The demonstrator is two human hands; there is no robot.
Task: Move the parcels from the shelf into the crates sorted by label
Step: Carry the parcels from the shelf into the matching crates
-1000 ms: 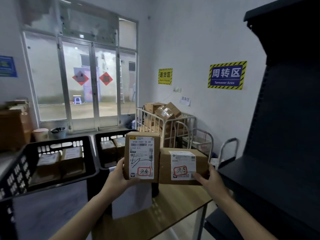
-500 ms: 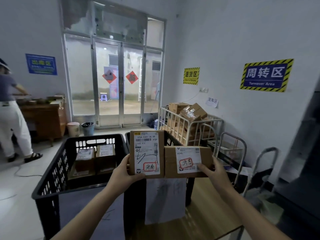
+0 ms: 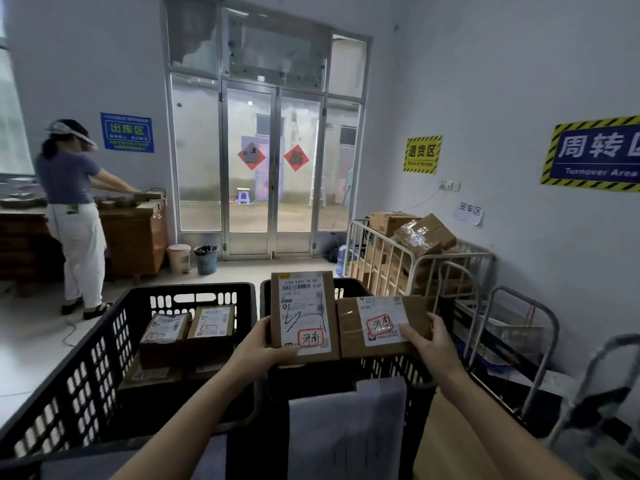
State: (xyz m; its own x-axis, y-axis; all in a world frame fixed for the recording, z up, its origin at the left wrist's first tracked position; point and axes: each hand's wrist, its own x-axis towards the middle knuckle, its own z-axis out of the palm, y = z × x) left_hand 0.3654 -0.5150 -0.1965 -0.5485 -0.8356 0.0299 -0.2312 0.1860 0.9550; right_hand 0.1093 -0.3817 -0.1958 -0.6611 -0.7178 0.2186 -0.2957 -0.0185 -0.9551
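Crates [image 3: 187,288] nearer; left hand [image 3: 258,348], right hand [image 3: 427,344] grip parcels [image 3: 301,306] (one each).

On the wall at upper left a blue sign [image 3: 127,132] reads 出库区; its smaller lines are too small to read. Right of the door [image 3: 249,202], a yellow sign [image 3: 422,154] with a black-striped border reads 退货区 over a blurred English line. At the right edge a larger blue sign [image 3: 595,154] reads 周转 and a cut-off character, above "Turnover Area". Between and below these two, a white paper sheet [image 3: 469,212] bears 笼车区. At centre, the upright parcel [image 3: 304,315] shows "370A E601 36 68", "F0P" and 济南 boxed in red. The sideways parcel [image 3: 381,327] beside it shows "A046" and 济南, also boxed. Labels on the parcels [image 3: 211,323] in the left crate [image 3: 187,289] are unreadable.
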